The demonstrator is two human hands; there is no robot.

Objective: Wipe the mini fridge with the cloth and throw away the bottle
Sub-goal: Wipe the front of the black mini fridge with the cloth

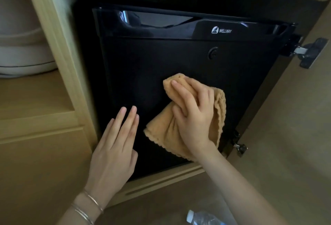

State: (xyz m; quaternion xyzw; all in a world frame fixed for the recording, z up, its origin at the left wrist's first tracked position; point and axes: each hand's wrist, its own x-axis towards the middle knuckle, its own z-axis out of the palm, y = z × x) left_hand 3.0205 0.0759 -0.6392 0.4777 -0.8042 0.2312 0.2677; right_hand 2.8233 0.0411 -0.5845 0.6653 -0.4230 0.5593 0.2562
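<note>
**Tan cloth pressed to black fridge door**

Black and glossy, the mini fridge sits shut inside a pale wood cabinet. The right hand clutches a bunched tan cloth against the door's lower centre. The left hand rests flat, fingers spread, just beside it. A clear plastic bottle lies on the floor below, at the frame's bottom edge.

The mini fridge sits inside a cabinet, its door facing out. The cloth lies flat against that door, under the right hand. The left hand rests to the cloth's left, near the door's edge. Below, on the floor, lies a bottle (partly cut off). A shelf is left of the fridge.
</note>
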